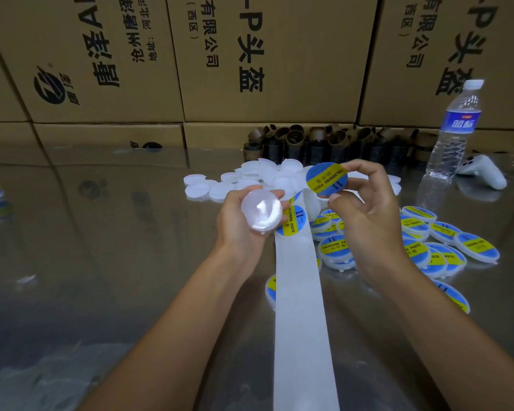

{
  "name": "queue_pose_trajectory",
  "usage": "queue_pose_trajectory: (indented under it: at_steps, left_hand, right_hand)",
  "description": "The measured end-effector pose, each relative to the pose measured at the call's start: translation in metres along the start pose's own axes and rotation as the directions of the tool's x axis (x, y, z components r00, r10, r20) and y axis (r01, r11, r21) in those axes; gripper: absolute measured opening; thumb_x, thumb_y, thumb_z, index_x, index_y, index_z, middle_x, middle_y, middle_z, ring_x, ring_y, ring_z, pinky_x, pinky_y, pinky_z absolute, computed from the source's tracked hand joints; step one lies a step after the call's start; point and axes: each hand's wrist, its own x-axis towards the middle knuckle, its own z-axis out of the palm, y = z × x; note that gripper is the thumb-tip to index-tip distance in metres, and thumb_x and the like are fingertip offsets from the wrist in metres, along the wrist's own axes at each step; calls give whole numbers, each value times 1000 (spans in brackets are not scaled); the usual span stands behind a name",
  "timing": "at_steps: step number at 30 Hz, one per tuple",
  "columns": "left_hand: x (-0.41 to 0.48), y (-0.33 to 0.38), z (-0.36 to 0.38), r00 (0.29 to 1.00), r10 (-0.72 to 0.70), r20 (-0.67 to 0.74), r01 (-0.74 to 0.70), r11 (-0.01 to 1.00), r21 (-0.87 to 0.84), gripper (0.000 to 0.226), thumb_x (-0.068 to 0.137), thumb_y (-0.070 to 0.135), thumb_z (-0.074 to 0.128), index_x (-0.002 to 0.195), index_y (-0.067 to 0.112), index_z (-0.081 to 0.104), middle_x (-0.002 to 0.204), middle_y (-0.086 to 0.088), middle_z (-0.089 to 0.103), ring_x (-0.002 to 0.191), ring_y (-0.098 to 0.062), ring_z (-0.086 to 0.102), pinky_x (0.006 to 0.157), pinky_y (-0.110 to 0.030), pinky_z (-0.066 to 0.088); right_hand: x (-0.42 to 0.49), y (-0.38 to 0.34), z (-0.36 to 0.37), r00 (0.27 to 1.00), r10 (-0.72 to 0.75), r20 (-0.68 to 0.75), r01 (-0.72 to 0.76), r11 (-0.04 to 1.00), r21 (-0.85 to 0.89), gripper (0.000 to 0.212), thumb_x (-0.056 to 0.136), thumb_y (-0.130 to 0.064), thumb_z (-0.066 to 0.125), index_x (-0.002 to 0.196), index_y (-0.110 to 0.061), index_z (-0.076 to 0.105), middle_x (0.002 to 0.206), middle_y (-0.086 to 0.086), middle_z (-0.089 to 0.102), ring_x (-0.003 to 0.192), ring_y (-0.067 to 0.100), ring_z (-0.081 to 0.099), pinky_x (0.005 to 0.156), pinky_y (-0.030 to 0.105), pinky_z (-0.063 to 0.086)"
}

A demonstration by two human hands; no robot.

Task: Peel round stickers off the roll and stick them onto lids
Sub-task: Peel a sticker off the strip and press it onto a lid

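Our right hand (368, 215) pinches the round blue-and-yellow paper sticker (326, 179), likely flimsy and tacky, by its edge, just beside the light, stiff translucent white plastic lid (261, 213) gripped in our left hand (238, 223).

Super glossy tabletop (101, 232), mirror-like, probably polished metal, hard to say for sure. Matt brown corrugated cardboard boxes (279, 54) across the top of the frame, black print on them. Held-up lid (261, 213) at centre: translucent white plastic, smooth, catching a bright glare. Peeled sticker (326, 178) just right of it: slick blue-and-yellow face, slight sheen. Long backing strip (300, 307) down the lower middle: white, matt, waxy-looking paper. Pile of plain lids (220, 185) behind, same milky plastic. Upper right, water bottle (454, 129): clear ribbed plastic, shiny label. Dull brown cardboard tubes (324, 143) at the back. Crinkly clear film (27, 381) lower left.
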Motion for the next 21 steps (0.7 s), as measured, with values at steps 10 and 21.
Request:
queue_pose_trajectory:
  at_steps: [10, 21]
  left_hand:
    - [-5, -6, 2, 944, -200, 264, 164, 975, 149, 31, 99, 24, 35, 111, 3, 55, 95, -16, 63, 75, -27, 66, 70, -33, 55]
    - [-5, -9, -1, 924, -253, 285, 175, 946, 272, 38, 102, 32, 31, 114, 10, 59, 112, -16, 65, 101, -27, 63, 94, -37, 48]
  right_hand:
    - [-3, -6, 2, 999, -28, 40, 29, 999, -21, 49, 83, 17, 43, 90, -29, 58, 86, -7, 60, 68, -1, 60, 60, 20, 47]
    - [-11, -3, 9, 963, -136, 231, 182, 964, -193, 51, 83, 14, 47, 84, -34, 63, 97, -9, 53, 71, 9, 56, 64, 26, 48]
